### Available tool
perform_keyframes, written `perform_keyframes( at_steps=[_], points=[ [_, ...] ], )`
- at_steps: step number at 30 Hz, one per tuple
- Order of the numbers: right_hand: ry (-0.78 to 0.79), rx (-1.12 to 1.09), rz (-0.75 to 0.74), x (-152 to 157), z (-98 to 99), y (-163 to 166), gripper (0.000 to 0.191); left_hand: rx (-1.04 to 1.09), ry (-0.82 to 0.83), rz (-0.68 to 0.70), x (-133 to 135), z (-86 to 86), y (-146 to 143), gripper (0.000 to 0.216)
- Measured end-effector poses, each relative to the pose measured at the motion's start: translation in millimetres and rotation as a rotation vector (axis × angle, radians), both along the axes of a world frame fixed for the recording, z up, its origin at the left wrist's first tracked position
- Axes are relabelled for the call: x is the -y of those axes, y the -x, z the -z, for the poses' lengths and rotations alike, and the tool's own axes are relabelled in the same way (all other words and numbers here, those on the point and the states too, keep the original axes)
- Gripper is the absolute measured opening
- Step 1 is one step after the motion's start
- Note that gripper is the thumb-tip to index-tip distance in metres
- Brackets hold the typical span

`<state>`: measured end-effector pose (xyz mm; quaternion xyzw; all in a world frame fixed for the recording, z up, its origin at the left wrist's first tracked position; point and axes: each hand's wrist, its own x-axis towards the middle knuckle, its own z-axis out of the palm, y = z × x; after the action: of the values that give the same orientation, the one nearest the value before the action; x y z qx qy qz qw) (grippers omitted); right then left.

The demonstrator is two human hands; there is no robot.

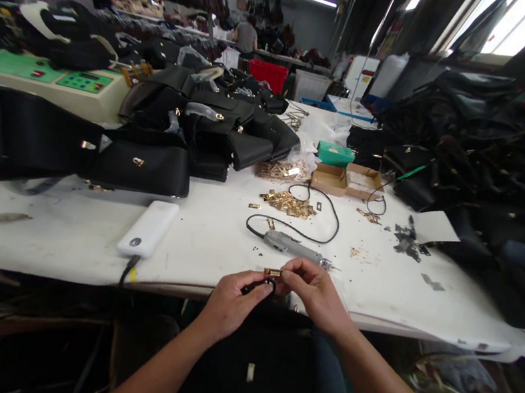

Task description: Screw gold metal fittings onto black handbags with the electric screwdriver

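Both hands meet at the near edge of the white table [214,242]. My left hand [229,302] is closed around a small black strap piece [261,285]. My right hand [316,295] pinches a small gold metal fitting [273,272] right above that black piece; the two parts touch. Just beyond my hands lies a grey electric screwdriver [293,246] with a black cable looping away. A pile of gold fittings [289,204] sits further back on the table.
A white power bank [149,228] lies to the left. Black handbags [187,129] are heaped at the back left and along the right side. Two open cardboard boxes [345,180] and a teal box [334,154] stand behind. A person sits at far left.
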<state>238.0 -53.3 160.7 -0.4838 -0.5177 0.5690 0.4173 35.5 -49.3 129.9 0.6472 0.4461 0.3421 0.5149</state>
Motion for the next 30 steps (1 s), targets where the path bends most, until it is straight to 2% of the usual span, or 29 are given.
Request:
perform_keyframes(
  at_steps=[3,7,13,16,23,30],
  points=[
    [0.027,0.142,-0.113,0.5,1.5,-4.4,0.017,0.002,-0.026,-0.011,-1.1,0.4,-2.0,0.03],
    [-0.047,0.389,-0.174,-2.0,-4.4,-4.1,0.007,0.002,-0.026,-0.035,-1.8,3.2,-2.4,0.029],
    [-0.137,0.556,-0.211,-5.4,-19.9,-1.1,0.017,-0.002,0.005,-0.036,-2.9,2.6,-2.0,0.028],
    [-0.11,0.517,-0.142,-4.1,-20.3,-0.7,0.02,0.01,0.027,-0.045,-2.8,1.5,-2.7,0.027],
    [-0.069,0.356,0.044,2.6,-4.5,10.5,0.019,-0.018,0.008,-0.075,-2.3,1.7,-3.1,0.025],
    [-0.028,0.319,0.073,1.8,-7.8,15.2,0.018,0.015,0.02,-0.104,-1.4,-4.3,-4.7,0.025]
  ],
)
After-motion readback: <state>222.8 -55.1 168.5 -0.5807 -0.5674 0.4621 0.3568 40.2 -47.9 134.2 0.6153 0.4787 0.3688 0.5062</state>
